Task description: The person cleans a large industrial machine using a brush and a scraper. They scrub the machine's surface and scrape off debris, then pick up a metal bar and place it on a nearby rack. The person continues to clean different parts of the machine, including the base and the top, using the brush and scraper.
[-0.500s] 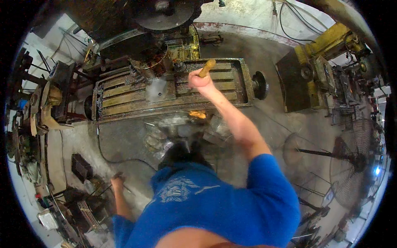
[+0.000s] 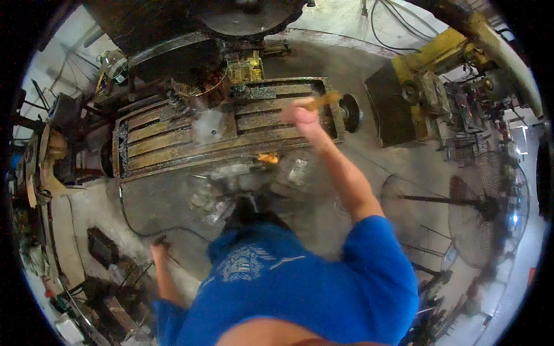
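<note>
My right hand [image 2: 301, 113] is raised over the right end of a long slotted metal machine table [image 2: 173, 160]. Its fingers are closed round a yellow-brown wooden handle [image 2: 324, 100], which sticks out to the right; whatever is at its other end is hidden or blurred. Low at the left, beside my body, hangs my left hand [image 2: 158, 251]. Its fingers look curled, and a small dark thing [image 2: 161, 239] shows at them, too unclear to name. A wet pale patch [image 2: 208, 127] lies mid-table, with dark chips in the slots.
A large round disc [image 2: 245, 17] hangs above the table's back. A handwheel [image 2: 351, 113] juts from its right end. An orange crumpled thing [image 2: 268, 158] lies at the front edge, clear plastic bags [image 2: 205, 199] below. Right stands a fan [image 2: 476, 202]; left, a dark crate [image 2: 103, 246].
My right hand has moved right, and the wooden handle has swung from pointing away to pointing right. The view has shifted slightly. My left hand stays low at my side.
</note>
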`<state>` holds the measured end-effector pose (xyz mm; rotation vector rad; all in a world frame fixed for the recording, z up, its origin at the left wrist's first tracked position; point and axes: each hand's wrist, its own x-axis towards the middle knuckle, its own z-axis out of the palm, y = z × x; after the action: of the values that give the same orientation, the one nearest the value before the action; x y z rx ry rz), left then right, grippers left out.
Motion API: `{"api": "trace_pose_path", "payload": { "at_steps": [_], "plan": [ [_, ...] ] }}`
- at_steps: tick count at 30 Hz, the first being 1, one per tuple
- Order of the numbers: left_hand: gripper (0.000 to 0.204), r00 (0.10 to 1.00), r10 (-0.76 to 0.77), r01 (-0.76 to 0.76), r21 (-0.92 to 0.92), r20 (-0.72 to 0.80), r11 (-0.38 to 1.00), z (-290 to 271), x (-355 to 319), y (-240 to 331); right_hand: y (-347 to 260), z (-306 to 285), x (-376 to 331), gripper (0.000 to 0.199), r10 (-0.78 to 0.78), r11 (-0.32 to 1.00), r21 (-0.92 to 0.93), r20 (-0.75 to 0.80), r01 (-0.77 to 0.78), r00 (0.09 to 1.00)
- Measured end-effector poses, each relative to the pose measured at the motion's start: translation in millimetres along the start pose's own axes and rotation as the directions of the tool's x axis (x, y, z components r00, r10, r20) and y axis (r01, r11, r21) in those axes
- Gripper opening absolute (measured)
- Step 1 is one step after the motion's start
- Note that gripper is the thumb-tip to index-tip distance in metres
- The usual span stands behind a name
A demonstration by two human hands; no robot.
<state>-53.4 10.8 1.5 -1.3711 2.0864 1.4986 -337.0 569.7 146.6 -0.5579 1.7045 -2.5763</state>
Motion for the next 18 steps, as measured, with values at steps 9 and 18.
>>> {"api": "trace_pose_path", "payload": {
  "at_steps": [9, 18],
  "plan": [
    [0.023, 0.953, 0.274, -0.270, -0.048, 0.129, 0.962, 25.9, 71.2, 10.6, -78.8, -17.0, -7.6, 0.022, -0.005, 0.888, -0.445, -0.266, -0.118, 0.964],
    [0.022, 0.975, 0.206, -0.182, -0.241, 0.082, 0.953, 2.7, 39.5, 18.4, -21.4, -6.8, -0.8, 0.027, -0.009, 0.998, 0.063, -0.146, 0.018, 0.989]
  ]
}}
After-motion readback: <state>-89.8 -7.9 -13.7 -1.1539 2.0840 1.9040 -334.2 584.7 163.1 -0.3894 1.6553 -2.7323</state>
